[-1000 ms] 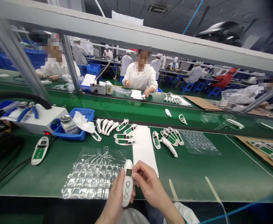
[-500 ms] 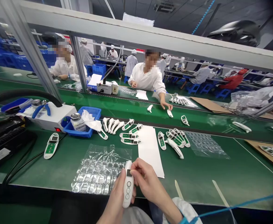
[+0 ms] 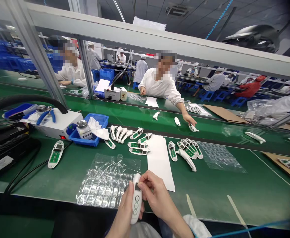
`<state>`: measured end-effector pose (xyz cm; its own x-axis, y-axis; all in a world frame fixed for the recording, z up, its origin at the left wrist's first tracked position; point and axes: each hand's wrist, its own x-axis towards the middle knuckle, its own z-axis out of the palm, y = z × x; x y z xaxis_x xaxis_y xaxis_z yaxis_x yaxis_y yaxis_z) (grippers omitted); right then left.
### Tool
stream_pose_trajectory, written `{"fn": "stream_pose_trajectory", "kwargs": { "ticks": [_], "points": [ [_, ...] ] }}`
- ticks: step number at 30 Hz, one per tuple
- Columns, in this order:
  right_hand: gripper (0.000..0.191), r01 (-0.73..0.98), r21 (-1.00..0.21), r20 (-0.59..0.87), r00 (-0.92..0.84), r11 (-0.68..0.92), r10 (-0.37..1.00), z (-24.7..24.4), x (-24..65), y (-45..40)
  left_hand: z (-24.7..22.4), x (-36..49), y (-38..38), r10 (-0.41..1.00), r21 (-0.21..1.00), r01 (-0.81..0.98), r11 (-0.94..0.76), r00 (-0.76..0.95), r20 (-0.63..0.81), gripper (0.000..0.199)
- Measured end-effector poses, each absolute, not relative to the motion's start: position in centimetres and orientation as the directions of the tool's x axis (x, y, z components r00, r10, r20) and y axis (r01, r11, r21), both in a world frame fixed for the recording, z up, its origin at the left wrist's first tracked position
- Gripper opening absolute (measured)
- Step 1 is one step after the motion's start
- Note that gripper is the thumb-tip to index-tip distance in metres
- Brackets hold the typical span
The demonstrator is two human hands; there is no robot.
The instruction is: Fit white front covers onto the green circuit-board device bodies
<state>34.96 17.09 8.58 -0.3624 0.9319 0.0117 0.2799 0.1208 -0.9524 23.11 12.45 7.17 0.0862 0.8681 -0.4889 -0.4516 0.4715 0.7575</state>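
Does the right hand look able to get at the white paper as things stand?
Probably yes: the white paper lies just beyond the right hand, with nothing visible between them, though that hand is busy at the white device in the left hand.

Ceiling (image 3: 147, 12): dark grey, I see one vent (image 3: 176, 10)
Beam (image 3: 145, 37): pale, slants across my whole view
Uprights (image 3: 39, 59): bare metal, on my left
Worktop (image 3: 216, 188): green, pale front edge
Stools (image 3: 220, 95): blue, by rear worktops (image 3: 186, 78)
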Motion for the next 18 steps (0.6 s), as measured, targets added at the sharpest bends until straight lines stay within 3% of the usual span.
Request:
{"fn": "stream_pose_trajectory", "kwargs": {
  "ticks": [4, 6, 10, 13, 18],
  "points": [
    [0.024, 0.015, -0.994, -0.108, -0.381, -0.111, 0.918, 7.3, 34.6, 17.1, 6.5, 23.3, 12.5, 0.911, 0.860, -0.328, 0.391, 0.003, -0.413, 0.050],
    [0.028, -0.053, -0.989, -0.108, -0.387, -0.139, 0.916, 6.9, 34.5, 17.0, 6.3, 23.2, 12.6, 0.926, 0.892, -0.267, 0.365, 0.007, -0.377, 0.047],
    [0.023, -0.022, -0.999, -0.037, -0.359, -0.049, 0.932, 7.2, 34.6, 16.9, 6.4, 23.0, 12.3, 0.925, 0.892, -0.252, 0.376, 0.047, -0.376, 0.049],
    [0.031, 0.024, -0.999, 0.029, -0.414, 0.043, 0.910, 8.0, 35.0, 17.2, 6.6, 22.7, 12.0, 0.917, 0.886, -0.243, 0.395, 0.051, -0.395, 0.055],
    [0.024, 0.037, -0.997, 0.038, -0.495, 0.065, 0.868, 8.8, 35.5, 18.0, 6.9, 22.3, 11.9, 0.919, 0.909, -0.136, 0.394, 0.040, -0.392, 0.060]
  ]
}}
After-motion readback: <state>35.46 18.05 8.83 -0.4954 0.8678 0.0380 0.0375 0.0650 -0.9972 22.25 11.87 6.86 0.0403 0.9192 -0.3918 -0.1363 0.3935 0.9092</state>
